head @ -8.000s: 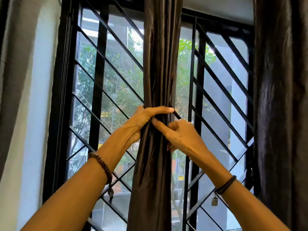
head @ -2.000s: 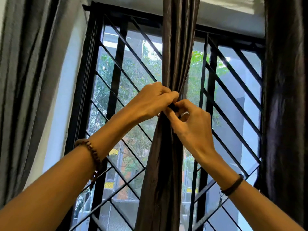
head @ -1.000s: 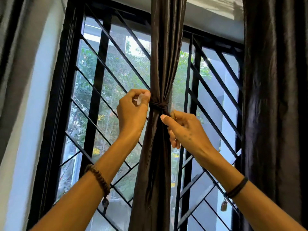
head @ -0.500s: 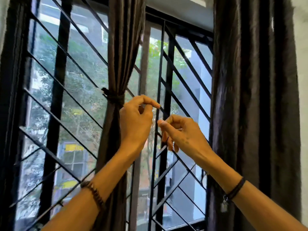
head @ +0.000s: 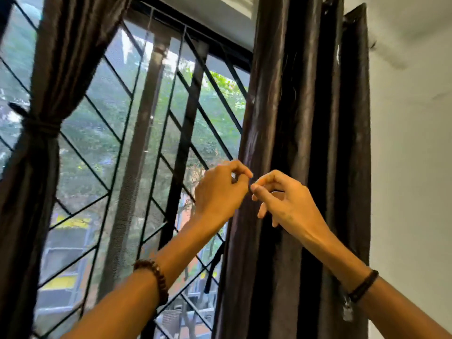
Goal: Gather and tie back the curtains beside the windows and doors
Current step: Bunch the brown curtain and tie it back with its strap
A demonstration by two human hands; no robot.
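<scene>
The left curtain [head: 49,69] is bound by a tie [head: 40,124] at far left. Before the right curtain [head: 305,118], hung loose by the wall [head: 411,167], the left hand [head: 220,192] and right hand [head: 286,204] are raised, fingers [head: 241,166] curled, tips almost meeting. Whether anything is pinched cannot be told.

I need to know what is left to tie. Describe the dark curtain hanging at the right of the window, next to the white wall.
The right curtain is dark brown-black cloth with a satin-like sheen. It hangs straight in deep vertical folds, untied, between the window grille and the white wall. A narrow dark strap dangles at its left edge. The left hand and right hand are raised in front of it, fingers curled; whether they touch the cloth cannot be told.
</scene>
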